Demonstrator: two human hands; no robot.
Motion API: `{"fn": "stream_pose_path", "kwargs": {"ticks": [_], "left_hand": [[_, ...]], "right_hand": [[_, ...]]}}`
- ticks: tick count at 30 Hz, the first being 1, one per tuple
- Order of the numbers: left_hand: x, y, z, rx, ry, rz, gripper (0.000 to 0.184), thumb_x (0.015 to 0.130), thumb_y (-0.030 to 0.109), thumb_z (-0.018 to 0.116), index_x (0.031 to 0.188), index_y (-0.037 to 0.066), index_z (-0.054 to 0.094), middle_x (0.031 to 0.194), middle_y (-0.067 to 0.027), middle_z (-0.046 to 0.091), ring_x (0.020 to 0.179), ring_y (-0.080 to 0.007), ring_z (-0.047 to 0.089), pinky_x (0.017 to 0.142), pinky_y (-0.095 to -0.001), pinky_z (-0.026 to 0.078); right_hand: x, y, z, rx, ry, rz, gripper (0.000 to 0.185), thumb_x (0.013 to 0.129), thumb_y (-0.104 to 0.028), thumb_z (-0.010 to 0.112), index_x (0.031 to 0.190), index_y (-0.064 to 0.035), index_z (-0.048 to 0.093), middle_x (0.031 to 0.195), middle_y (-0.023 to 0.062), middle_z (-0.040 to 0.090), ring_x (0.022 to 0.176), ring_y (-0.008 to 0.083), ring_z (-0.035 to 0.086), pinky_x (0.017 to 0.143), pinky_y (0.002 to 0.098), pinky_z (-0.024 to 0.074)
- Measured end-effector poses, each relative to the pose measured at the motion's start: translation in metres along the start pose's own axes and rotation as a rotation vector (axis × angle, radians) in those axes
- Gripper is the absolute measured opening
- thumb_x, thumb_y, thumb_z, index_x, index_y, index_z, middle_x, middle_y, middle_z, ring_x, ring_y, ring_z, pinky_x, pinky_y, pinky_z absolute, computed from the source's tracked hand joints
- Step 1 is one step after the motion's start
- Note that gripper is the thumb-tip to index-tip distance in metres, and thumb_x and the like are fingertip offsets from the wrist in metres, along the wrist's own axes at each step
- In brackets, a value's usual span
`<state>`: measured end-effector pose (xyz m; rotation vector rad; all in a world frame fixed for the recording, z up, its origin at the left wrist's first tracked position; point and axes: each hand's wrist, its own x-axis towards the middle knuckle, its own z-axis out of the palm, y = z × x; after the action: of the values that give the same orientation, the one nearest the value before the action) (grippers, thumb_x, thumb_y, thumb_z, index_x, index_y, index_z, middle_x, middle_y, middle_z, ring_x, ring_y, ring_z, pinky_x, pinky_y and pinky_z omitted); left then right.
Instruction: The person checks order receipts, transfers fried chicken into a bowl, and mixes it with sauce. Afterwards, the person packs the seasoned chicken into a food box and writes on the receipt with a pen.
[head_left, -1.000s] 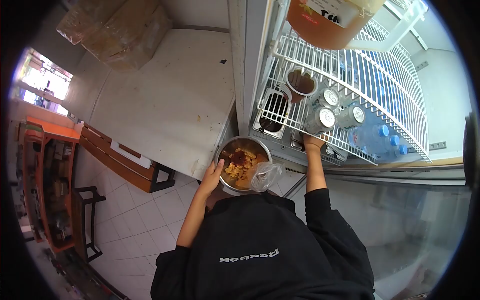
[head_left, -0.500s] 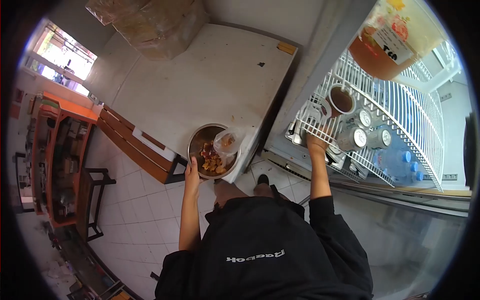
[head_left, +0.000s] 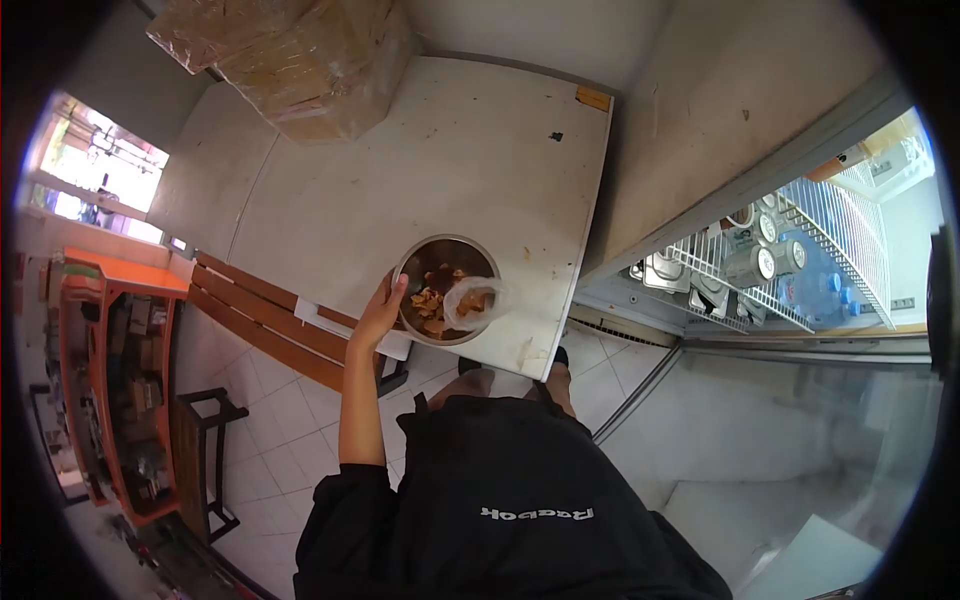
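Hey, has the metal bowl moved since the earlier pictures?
Yes: the metal bowl has moved left against the white table, from beyond the table's right edge to over its top.

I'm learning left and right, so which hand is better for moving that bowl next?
Probably the left hand: it's holding the side of the metal bowl. The right hand is out of view, so I can't tell how close it is.

Right hand has withdrawn from the fridge [head_left: 720, 150]
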<state>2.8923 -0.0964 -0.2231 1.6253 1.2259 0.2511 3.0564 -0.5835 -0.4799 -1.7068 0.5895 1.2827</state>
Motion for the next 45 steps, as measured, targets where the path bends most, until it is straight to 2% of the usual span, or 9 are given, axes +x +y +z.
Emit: {"fn": "stream_pose_path", "kwargs": {"ticks": [8,12,15,17,20,27,33,40,45], "left_hand": [[-0.014,0.048,-0.036,-0.466,-0.144,0.217,0.079,0.088,0.067,0.029,0.134,0.004,0.039,0.111,-0.0144,0.057,0.095,-0.0220,0.058,0.086,-0.0351,0.046],[-0.042,0.079,-0.050,-1.202,-0.661,0.199,0.098,0.079,0.079,0.016,0.138,0.002,0.033,0.118,-0.0147,0.055,0.105,-0.0263,0.055,0.093,-0.0432,0.043],[-0.052,0.083,-0.055,-1.281,-0.773,0.237,0.101,0.078,0.080,0.014,0.139,0.001,0.031,0.121,-0.0153,0.054,0.110,-0.0282,0.052,0.097,-0.0450,0.040],[-0.054,0.081,-0.059,-1.304,-0.817,0.257,0.100,0.079,0.079,0.015,0.138,0.000,0.033,0.124,-0.0156,0.052,0.112,-0.0293,0.051,0.098,-0.0453,0.038],[-0.050,0.063,-0.066,-1.016,-0.432,0.165,0.089,0.081,0.073,0.038,0.134,0.002,0.039,0.123,-0.0146,0.051,0.110,-0.0250,0.051,0.096,-0.0393,0.041],[-0.065,0.036,-0.075,-0.044,0.052,0.419,0.043,0.083,0.022,0.068,0.121,0.006,0.053,0.112,-0.0084,0.053,0.100,-0.0171,0.053,0.083,-0.0287,0.045],[-0.046,0.007,-0.064,-0.017,0.104,0.413,0.024,0.085,0.018,0.064,0.102,0.002,0.059,0.082,-0.0098,0.060,0.067,-0.0179,0.058,0.065,-0.0285,0.048],[-0.058,0.036,-0.044,0.099,0.179,0.583,0.013,0.088,0.008,0.054,0.101,0.004,0.057,0.086,-0.0188,0.063,0.076,-0.0366,0.061,0.062,-0.0385,0.048],[-0.082,0.051,-0.025,0.177,0.234,0.746,0.033,0.082,-0.001,0.054,0.114,0.005,0.055,0.091,-0.0158,0.063,0.080,-0.0331,0.063,0.067,-0.0385,0.050]], "right_hand": [[-0.174,0.145,-0.162,1.635,0.447,-0.706,0.049,0.093,-0.030,0.045,0.136,-0.0075,0.041,0.138,0.0055,0.043,0.128,0.0228,0.033,0.108,0.0460,0.0224],[-0.156,0.180,-0.193,0.272,0.481,-0.638,0.059,0.092,-0.042,0.040,0.141,-0.0108,0.030,0.147,0.0063,0.030,0.134,0.0298,0.024,0.105,0.0590,0.0149],[-0.189,0.143,-0.149,1.052,0.208,-0.149,0.068,0.090,-0.050,0.033,0.145,-0.0136,0.016,0.150,0.0084,0.023,0.140,0.0292,0.011,0.107,0.0610,0.0083],[-0.198,0.122,-0.135,0.757,0.041,-0.078,0.069,0.091,-0.051,0.030,0.143,-0.0081,0.016,0.145,0.0213,0.026,0.135,0.0372,0.021,0.100,0.0672,0.0209],[-0.200,0.079,-0.113,0.213,-0.019,0.019,0.061,0.095,-0.047,0.030,0.127,0.0051,0.036,0.118,0.0302,0.052,0.105,0.0390,0.057,0.080,0.0595,0.0490],[-0.191,-0.069,-0.013,-0.565,0.087,0.107,0.058,0.095,-0.046,0.033,0.113,0.0070,0.046,0.092,0.0270,0.062,0.079,0.0352,0.065,0.067,0.0506,0.0548],[-0.232,-0.185,0.096,-0.709,-0.246,-0.282,0.047,0.098,-0.035,0.037,0.098,0.0080,0.057,0.062,0.0181,0.062,0.056,0.0253,0.065,0.057,0.0342,0.0552],[-0.326,-0.252,0.315,-0.254,-0.551,-1.229,0.025,0.094,-0.006,0.043,0.112,0.0056,0.054,0.103,0.0121,0.063,0.098,0.0195,0.061,0.082,0.0301,0.0489],[-0.277,-0.249,0.351,-0.258,-0.537,-0.736,0.026,0.094,-0.019,0.046,0.110,-0.0007,0.055,0.109,0.0111,0.060,0.099,0.0213,0.059,0.084,0.0324,0.0485]]}}
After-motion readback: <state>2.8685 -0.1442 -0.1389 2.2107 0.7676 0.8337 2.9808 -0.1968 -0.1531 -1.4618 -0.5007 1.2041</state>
